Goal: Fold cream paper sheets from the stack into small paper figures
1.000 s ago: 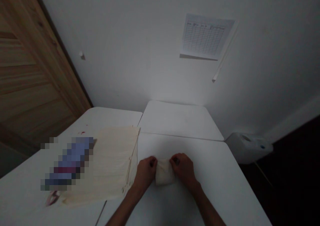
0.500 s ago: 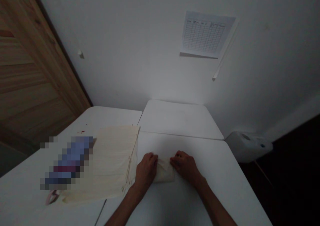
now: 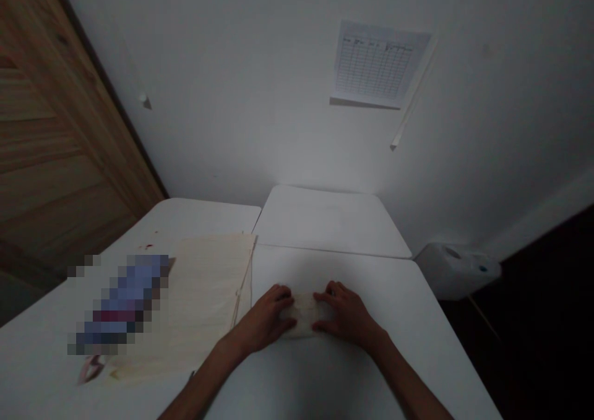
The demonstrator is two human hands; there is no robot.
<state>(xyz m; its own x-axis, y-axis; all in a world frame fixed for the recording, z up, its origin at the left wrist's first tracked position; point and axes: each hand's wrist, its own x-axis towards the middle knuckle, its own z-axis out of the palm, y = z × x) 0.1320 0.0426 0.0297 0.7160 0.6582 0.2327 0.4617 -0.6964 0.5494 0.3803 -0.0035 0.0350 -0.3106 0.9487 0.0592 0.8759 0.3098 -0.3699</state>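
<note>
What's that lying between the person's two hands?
A folded pale cloth lies there, touched by the left hand and right hand, as the head view shows.

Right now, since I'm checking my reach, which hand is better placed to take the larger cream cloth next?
Left, probably: the left hand lies at the edge of the folded cloth nearest the larger cream cloth, while the right hand sits on the far side.
</note>
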